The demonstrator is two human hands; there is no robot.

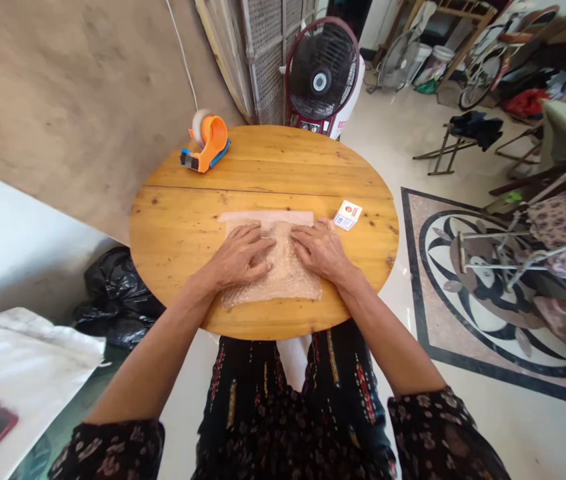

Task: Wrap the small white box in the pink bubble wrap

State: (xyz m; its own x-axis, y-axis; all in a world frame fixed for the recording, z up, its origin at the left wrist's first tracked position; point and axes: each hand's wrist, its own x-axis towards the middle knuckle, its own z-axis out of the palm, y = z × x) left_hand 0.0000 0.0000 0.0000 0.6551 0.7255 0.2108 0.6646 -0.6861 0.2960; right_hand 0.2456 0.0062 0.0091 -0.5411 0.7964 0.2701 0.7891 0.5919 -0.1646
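Observation:
A sheet of bubble wrap lies on the round wooden table, with a smooth pale strip along its far edge. My left hand rests flat on the left half of the wrap, fingers spread and pointing right. My right hand presses flat on the right half, fingers pointing left. The fingertips of both hands nearly meet at the middle. Neither hand grips anything. A small white card or packet lies just right of my right hand.
An orange tape dispenser sits at the table's far left. A standing fan is behind the table. A black bag and white sacks lie on the floor to the left. Chairs and frames crowd the right.

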